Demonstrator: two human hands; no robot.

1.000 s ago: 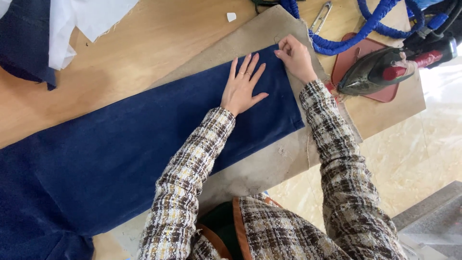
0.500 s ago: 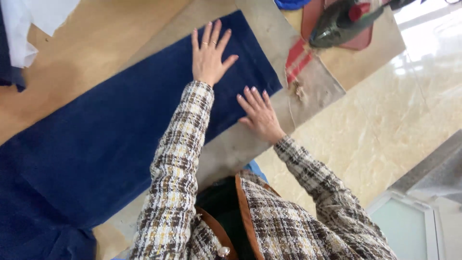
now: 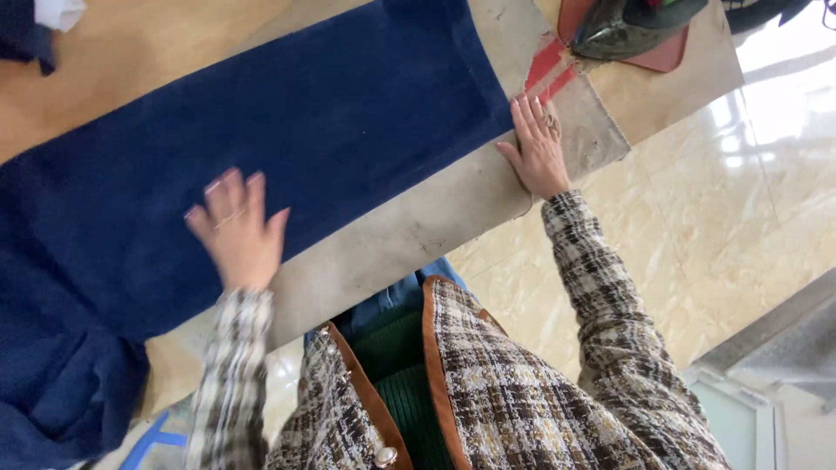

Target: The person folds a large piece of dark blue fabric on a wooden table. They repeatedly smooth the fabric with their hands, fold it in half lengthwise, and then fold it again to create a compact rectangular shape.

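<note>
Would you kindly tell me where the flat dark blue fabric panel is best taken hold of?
Probably at its short end, near the right hand: the dark blue fabric panel lies flat on the grey pressing pad, and that straight edge is free. Pinch its two corners from the right; the left hand covers its near part.

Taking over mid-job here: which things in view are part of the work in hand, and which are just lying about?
In hand:
navy cloth, under the left hand
grey pressing pad, under the right hand

Lying about:
iron on its red rest
white cloth, far corner

Wooden table (image 3: 131, 96) carries grey pad (image 3: 418, 231), perhaps felt.
</note>
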